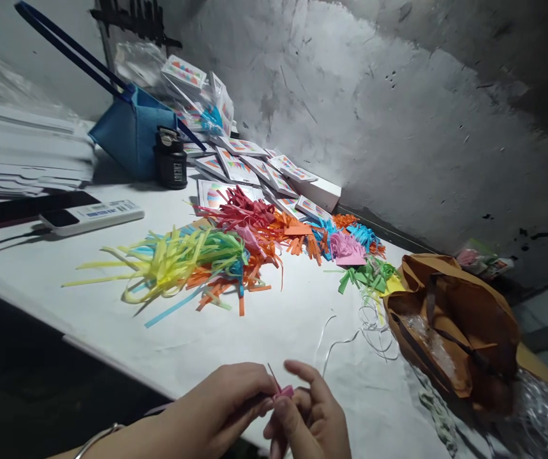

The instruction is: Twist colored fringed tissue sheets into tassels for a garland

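My right hand (314, 414) pinches a small folded or rolled piece of pink paper (285, 391) between thumb and fingers, its index finger raised away. Close against it, my left hand (240, 398) has its fingertips closed at the left side of the pink paper; what they grip is hidden. A thin dark needle-like piece (274, 377) sticks up beside the pink paper, between the hands. Beyond the hands lies a heap of fringed paper tassels, with yellow strips (163, 261), a red bunch (242, 210), a pink bunch (348, 247) and green strips (369, 275).
White string (374, 331) lies coiled near a brown bag (460, 319) at right. Picture-printed boxes (240, 167) are piled by the wall. A blue bag (133, 137), a black bottle (171, 159), a white device with a cable (92, 217) and stacked white sheets (25, 153) stand at left.
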### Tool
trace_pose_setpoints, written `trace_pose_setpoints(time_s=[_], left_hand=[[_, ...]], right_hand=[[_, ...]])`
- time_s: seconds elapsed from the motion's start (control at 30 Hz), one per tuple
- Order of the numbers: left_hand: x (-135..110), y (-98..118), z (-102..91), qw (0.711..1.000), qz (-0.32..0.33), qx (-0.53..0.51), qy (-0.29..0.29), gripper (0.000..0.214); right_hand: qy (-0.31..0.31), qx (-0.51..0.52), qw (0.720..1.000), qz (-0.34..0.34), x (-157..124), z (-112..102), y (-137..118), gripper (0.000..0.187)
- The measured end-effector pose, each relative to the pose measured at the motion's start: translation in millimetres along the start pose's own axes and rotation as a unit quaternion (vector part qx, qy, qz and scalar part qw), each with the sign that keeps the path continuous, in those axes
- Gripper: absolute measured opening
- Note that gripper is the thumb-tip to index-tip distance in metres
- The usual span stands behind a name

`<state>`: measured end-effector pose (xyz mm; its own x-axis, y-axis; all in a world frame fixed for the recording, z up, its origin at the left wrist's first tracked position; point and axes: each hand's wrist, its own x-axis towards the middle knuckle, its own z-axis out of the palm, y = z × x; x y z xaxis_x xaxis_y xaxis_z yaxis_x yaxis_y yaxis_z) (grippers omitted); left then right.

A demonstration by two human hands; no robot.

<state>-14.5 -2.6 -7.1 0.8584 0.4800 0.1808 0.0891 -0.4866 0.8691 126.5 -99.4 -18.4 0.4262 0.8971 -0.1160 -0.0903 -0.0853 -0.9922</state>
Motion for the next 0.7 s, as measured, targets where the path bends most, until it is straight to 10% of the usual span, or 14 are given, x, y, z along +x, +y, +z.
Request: trace_pose_setpoints(time_s=[0.23, 0.43, 0.6, 0.7], left_hand=[[-6.9, -0.3, 11.1, 0.994, 0.037, 0.099, -0.006, 0.022], [-15.6, 37.3, 11.6, 0.993, -0.043, 0.008, -0.111, 0.03], [-2.4, 28.8, 56.2, 0.996, 0.024, 0.041, -0.073, 0.031], [15.2, 14.8, 77.7, 0.992, 0.07, 0.076, -0.068, 0.013]], right_hand=[[0.072, -0.066, 0.976, -0.192, 5.7, -11.7, -11.5, 0.032], [-0.048, 0.294, 0.941, -0.16, -2.0, -33.7, -28.4, 0.015], [-0.094, 0.28, 0.945, -0.142, -23.9, -32.3, -67.2, 0.008], [-0.057, 0.23, 0.944, -0.23, -43.7, -67.0, -116.4, 0.013]])
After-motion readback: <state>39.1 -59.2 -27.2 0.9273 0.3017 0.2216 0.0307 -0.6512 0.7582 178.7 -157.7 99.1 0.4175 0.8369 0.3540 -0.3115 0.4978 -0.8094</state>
